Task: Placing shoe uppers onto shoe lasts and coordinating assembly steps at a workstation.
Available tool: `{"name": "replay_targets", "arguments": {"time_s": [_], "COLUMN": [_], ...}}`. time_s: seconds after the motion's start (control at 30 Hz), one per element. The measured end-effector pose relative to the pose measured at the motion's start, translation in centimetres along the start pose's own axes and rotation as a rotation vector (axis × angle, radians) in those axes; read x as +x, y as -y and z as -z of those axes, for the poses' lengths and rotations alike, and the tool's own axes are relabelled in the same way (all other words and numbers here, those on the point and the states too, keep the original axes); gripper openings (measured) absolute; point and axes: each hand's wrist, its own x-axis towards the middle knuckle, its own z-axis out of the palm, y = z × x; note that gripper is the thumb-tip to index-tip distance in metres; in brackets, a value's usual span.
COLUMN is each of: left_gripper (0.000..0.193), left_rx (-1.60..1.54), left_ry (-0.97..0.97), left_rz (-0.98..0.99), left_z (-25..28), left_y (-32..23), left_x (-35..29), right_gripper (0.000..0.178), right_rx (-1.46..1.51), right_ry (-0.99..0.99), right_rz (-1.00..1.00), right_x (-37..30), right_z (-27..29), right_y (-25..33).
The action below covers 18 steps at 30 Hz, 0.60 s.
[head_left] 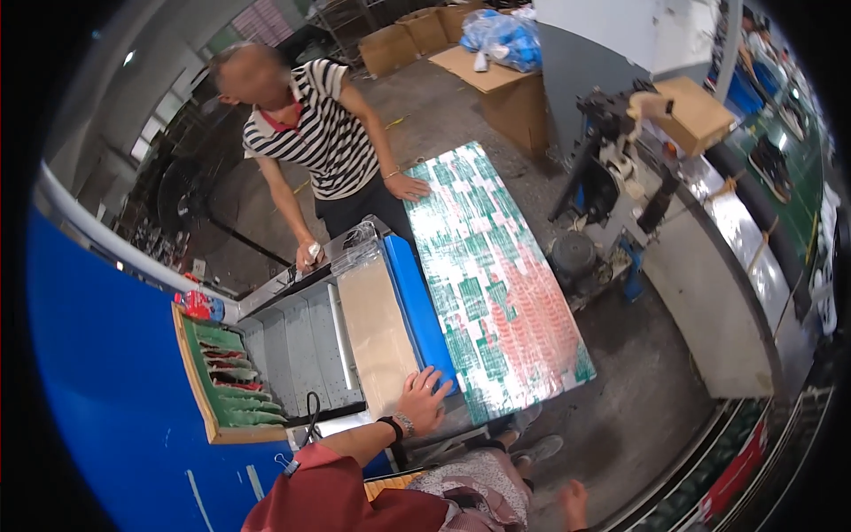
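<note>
Blue strip (415, 301): in the head view, it is lying lengthwise between the brown panel (370, 301) and the patterned tabletop (483, 284), its near end sitting under the person's left hand.
Left hand (421, 403): it is resting on that near end, the fingers spreading loosely apart over the blue surface.
Right hand (574, 505): it is hanging near the lower edge, well apart from the tabletop; it is showing only partly, and whether the fingers are open or closed, I cannot tell.
Tabletop markings: green and red patches are repeating across a white, shiny ground; any lettering is too small to tell.
Striped shirt (324, 133): a co-worker is wearing it, one hand (408, 185) lying on the tabletop's far corner, the other (310, 254) closing around something whitish.
Bottle (202, 305): it is carrying a red and blue label, its print too small to make out, just beside a wood-framed tray (193, 377).
Red banner (736, 474): it is bearing pale, blurred marks at lower right.
</note>
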Motion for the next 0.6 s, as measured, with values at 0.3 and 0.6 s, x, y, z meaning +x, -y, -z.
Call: {"name": "replay_targets", "arguments": {"time_s": [0.3,0.6], "left_gripper": [0.061,0.05], "left_rx": [0.042,0.009], "left_ry": [-0.17,-0.219], "left_rz": [-0.072,-0.139], "left_z": [-2.3,-1.9], "left_y": [-0.4,-0.3], "left_x": [-1.0,-1.6], "right_gripper": [0.024,0.048], "right_rx": [-0.36,-0.619], "right_ry": [-0.268,-0.333], "right_rz": [0.014,-0.068], "right_x": [-3.8,-8.7], "right_z": [-5.8,-9.6], "right_y": [-14.3,-11.0]}}
